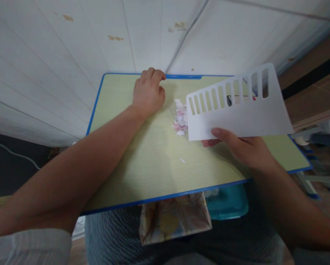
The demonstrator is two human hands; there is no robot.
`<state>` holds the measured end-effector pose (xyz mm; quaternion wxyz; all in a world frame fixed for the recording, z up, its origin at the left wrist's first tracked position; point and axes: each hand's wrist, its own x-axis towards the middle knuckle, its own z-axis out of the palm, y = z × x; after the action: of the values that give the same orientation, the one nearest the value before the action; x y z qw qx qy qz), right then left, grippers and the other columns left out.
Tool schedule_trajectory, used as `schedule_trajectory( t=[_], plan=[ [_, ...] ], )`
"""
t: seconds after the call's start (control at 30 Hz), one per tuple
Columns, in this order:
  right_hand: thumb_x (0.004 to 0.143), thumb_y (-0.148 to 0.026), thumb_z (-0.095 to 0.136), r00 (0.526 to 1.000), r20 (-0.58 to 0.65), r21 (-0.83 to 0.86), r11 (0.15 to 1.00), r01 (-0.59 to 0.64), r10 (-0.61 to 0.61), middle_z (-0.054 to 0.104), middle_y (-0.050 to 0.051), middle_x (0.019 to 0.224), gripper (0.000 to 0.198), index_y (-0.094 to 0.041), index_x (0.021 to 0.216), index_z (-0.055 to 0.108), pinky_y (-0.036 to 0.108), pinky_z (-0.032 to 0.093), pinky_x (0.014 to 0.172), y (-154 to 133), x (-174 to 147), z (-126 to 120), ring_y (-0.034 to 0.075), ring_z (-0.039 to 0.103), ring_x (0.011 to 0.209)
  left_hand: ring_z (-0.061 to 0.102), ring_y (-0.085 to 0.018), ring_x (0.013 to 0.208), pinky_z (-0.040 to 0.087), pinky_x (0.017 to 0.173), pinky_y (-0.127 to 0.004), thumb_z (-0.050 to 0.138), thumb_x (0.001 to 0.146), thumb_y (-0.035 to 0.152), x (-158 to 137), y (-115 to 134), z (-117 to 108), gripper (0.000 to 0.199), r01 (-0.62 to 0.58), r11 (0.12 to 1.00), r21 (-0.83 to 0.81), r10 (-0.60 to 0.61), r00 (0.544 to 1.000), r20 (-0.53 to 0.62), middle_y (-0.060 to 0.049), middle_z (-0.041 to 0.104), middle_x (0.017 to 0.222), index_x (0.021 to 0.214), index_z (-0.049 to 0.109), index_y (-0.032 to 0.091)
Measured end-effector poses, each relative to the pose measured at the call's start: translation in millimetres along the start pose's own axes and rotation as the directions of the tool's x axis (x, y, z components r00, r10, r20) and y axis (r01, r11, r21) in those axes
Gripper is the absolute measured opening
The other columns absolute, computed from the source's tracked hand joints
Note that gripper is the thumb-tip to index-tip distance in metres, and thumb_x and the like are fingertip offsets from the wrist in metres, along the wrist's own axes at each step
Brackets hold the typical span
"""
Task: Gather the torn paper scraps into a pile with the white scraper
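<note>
My right hand [236,145] grips a white slotted panel [225,123] by its lower edge, thumb on top and fingers underneath. The panel is tilted above the right half of the small table, with its row of slots toward the wall. Just past its left end lies a pile of torn paper scraps [180,117], partly hidden by the panel. My left hand [149,90] is over the table's back part, left of the pile, fingers loosely bent, a gap between thumb and forefinger, nothing visible in it. One tiny paper scrap [182,160] lies nearer to me.
The pale yellow tabletop [151,165] has a blue edge and stands against a white panelled wall [98,44] with a cable [185,35]. Below the front edge are a patterned paper bag [176,217] and a teal basin [231,202]. A dark flat object behind the panel is mostly hidden.
</note>
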<state>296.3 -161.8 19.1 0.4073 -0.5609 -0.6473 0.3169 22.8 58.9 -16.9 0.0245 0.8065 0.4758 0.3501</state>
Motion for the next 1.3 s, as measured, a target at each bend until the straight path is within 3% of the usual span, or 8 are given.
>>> schedule_trajectory(
  t=[0.27, 0.43, 0.57, 0.8, 0.97, 1.07, 1.3],
  plan=[
    [0.110, -0.048, 0.075, 0.993, 0.053, -0.102, 0.988, 0.113, -0.108, 0.091, 0.000, 0.091, 0.037, -0.034, 0.078, 0.086, 0.048, 0.069, 0.110, 10, -14, -2, 0.032, 0.089, 0.097, 0.055, -0.042, 0.150, 0.044, 0.127, -0.070, 0.060, 0.097, 0.024, -2, 8, -3, 0.051, 0.081, 0.996, 0.045, -0.083, 0.996, 0.041, -0.008, 0.072, 0.156, 0.144, 0.075, 0.041],
    [0.110, -0.045, 0.078, 0.994, 0.041, -0.119, 0.987, 0.105, -0.101, 0.091, -0.001, 0.090, 0.035, -0.033, 0.078, 0.083, 0.042, 0.071, 0.097, 9, -48, -7, 0.029, 0.087, 0.091, 0.051, -0.044, 0.157, 0.040, 0.131, -0.074, 0.067, 0.093, 0.037, -8, -2, -6, 0.061, 0.127, 0.992, -0.015, -0.125, 0.990, 0.067, -0.006, 0.076, 0.146, 0.153, 0.071, 0.050],
    [0.112, -0.050, 0.077, 0.997, 0.013, -0.091, 0.993, 0.071, -0.070, 0.090, 0.001, 0.089, 0.039, -0.033, 0.077, 0.083, 0.044, 0.070, 0.097, 6, -62, -6, 0.030, 0.086, 0.090, 0.052, -0.045, 0.154, 0.043, 0.130, -0.074, 0.066, 0.097, 0.041, -17, -12, -2, 0.052, 0.151, 0.988, -0.020, -0.150, 0.988, 0.044, -0.008, 0.078, 0.137, 0.148, 0.073, 0.050],
    [0.111, -0.059, 0.077, 0.980, -0.198, -0.120, 0.993, -0.006, -0.018, 0.088, 0.004, 0.086, 0.048, -0.034, 0.070, 0.078, 0.057, 0.065, 0.115, 10, -45, 4, 0.035, 0.085, 0.094, 0.053, -0.042, 0.151, 0.043, 0.132, -0.071, 0.073, 0.100, 0.029, -16, -6, -1, 0.041, 0.208, 0.978, 0.017, -0.209, 0.971, 0.116, -0.010, 0.070, 0.154, 0.140, 0.073, 0.036],
    [0.107, -0.058, 0.083, 0.981, -0.192, -0.103, 0.993, -0.052, 0.031, 0.088, 0.003, 0.085, 0.042, -0.035, 0.071, 0.081, 0.054, 0.069, 0.106, 8, -40, 4, 0.035, 0.086, 0.090, 0.051, -0.045, 0.154, 0.038, 0.133, -0.073, 0.075, 0.095, 0.038, -14, -2, -2, 0.044, 0.225, 0.973, -0.059, -0.217, 0.969, 0.116, -0.009, 0.072, 0.152, 0.140, 0.075, 0.040],
    [0.106, -0.057, 0.085, 0.986, -0.165, -0.119, 0.991, -0.057, 0.036, 0.088, 0.004, 0.084, 0.041, -0.035, 0.072, 0.082, 0.055, 0.070, 0.106, 7, -38, 4, 0.035, 0.086, 0.089, 0.051, -0.045, 0.150, 0.040, 0.130, -0.072, 0.071, 0.093, 0.044, -14, -2, -1, 0.045, 0.223, 0.975, -0.021, -0.219, 0.968, 0.125, -0.009, 0.075, 0.148, 0.137, 0.079, 0.041],
    [0.105, -0.059, 0.087, 0.988, -0.150, -0.162, 0.985, -0.060, 0.035, 0.085, 0.004, 0.081, 0.044, -0.034, 0.070, 0.078, 0.056, 0.069, 0.105, 8, -38, 5, 0.034, 0.083, 0.085, 0.048, -0.045, 0.145, 0.042, 0.128, -0.072, 0.070, 0.095, 0.052, -13, -8, 4, 0.028, 0.177, 0.982, -0.066, -0.170, 0.981, 0.095, -0.008, 0.080, 0.128, 0.120, 0.081, 0.045]
  ],
)
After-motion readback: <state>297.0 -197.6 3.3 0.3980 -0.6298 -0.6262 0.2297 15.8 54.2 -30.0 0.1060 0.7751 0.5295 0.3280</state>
